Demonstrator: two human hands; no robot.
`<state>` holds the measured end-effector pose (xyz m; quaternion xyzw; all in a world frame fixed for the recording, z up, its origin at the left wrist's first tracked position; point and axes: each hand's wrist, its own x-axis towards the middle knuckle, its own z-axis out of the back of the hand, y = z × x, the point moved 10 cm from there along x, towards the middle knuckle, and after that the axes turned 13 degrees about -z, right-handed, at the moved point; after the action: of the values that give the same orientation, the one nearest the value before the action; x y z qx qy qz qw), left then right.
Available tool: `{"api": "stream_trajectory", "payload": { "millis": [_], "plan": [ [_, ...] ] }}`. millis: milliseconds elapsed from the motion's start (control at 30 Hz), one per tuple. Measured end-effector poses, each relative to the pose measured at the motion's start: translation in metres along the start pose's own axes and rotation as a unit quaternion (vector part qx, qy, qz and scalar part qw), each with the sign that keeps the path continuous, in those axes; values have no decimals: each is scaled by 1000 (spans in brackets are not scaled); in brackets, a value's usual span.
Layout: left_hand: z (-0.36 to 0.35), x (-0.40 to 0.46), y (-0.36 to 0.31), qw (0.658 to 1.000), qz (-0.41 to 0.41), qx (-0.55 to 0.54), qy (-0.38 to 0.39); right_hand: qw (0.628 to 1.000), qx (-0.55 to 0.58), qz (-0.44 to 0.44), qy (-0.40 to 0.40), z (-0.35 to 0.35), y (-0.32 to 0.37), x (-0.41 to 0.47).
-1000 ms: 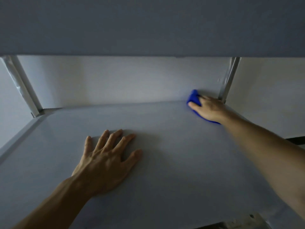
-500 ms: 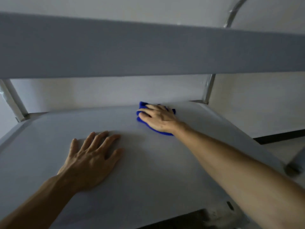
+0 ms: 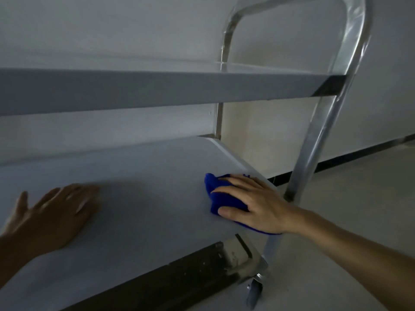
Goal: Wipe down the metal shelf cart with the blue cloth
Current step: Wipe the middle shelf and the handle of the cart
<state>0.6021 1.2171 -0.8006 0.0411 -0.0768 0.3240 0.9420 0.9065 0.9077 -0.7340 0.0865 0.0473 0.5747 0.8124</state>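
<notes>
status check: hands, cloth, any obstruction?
Right hand pressing crumpled blue cloth onto grey metal shelf, near its right edge. Left hand flat on shelf, empty. Nothing in the way.

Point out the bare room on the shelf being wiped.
Bare: the shelf between the left hand and the blue cloth, and the strip behind both. Crowded: the right edge, where the right hand presses the cloth.

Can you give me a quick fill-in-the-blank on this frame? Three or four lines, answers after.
1. The right hand presses a cloth whose colour is ____.
2. The left hand lies ____ on the shelf, fingers spread.
3. The cloth sits near the shelf's ____ edge.
4. Below the shelf corner a caster ____ shows.

Answers: blue; flat; right; wheel
</notes>
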Motion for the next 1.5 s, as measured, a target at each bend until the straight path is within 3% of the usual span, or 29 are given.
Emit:
{"api": "stream_trajectory", "payload": {
  "millis": [100, 233, 467, 567, 733, 900, 967, 1033, 1100, 1233, 1300, 1400, 1500],
  "plan": [
    [-14, 8, -7, 999, 7, -38, 7, 997, -1, -45, -69, 9, -17, 2],
    [29, -6, -124, 994, -80, -76, -17, 990, 26, -96, -103, 7, -25, 8],
    [70, -34, -274, 969, -192, -149, 47, 966, 47, -136, -214, 23, -31, -1],
    [60, -42, -275, 960, -205, -168, 92, 956, 43, -146, -252, 27, -30, -11],
    [65, -51, -266, 958, -234, -145, 76, 905, 124, -86, -399, 17, -3, -60],
    [79, -58, -268, 966, -240, -96, 26, 899, 233, -14, -370, -4, 4, -86],
    [91, -57, -273, 966, -242, -92, -5, 887, 313, -30, -339, -3, -10, -93],
    [99, -54, -286, 962, -253, -100, -27, 850, 413, -75, -317, 4, -32, -100],
    [99, -48, -302, 960, -257, -110, -28, 781, 522, -118, -321, 16, -55, -112],
    [98, -30, -349, 951, -284, -121, -18, 643, 613, -172, -425, 60, -102, -150],
    [92, -24, -370, 951, -286, -121, 7, 592, 646, -169, -451, 86, -115, -158],
    [72, -16, -382, 956, -270, -101, 51, 568, 669, -134, -460, 135, -120, -149],
    [64, -10, -383, 955, -277, -86, 59, 597, 656, -118, -447, 175, -109, -119]
  ]
}}
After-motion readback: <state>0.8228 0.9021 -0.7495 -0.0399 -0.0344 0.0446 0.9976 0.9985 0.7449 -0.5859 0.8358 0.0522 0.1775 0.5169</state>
